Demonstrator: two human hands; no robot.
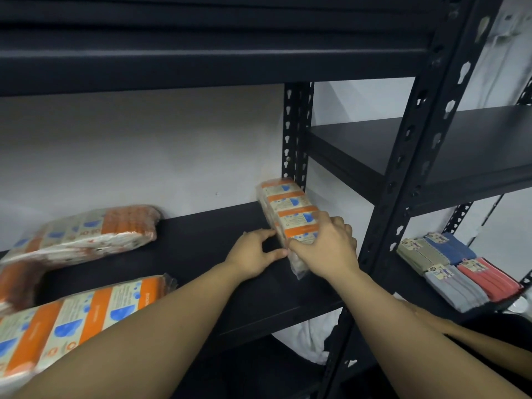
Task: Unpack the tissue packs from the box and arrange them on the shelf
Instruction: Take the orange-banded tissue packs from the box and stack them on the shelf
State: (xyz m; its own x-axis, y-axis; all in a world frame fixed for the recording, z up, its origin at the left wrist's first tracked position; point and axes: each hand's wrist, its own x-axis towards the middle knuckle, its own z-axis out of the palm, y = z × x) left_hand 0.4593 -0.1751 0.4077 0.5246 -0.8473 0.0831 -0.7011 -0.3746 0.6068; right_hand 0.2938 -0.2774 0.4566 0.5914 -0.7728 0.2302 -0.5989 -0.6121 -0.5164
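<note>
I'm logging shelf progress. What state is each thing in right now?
Tissue pack by the upright post: standing on edge, held.
Right hand: gripping that pack's near end.
Left hand: fingertips touching the pack.
Rear left pack: lying flat.
Front left pack: lying flat.

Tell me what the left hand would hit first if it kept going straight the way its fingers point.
The left hand points right, toward the upright tissue pack that the right hand grips. Its fingertips already look to touch the pack's near end, so it would meet that pack first, though depth is hard to judge.
</note>
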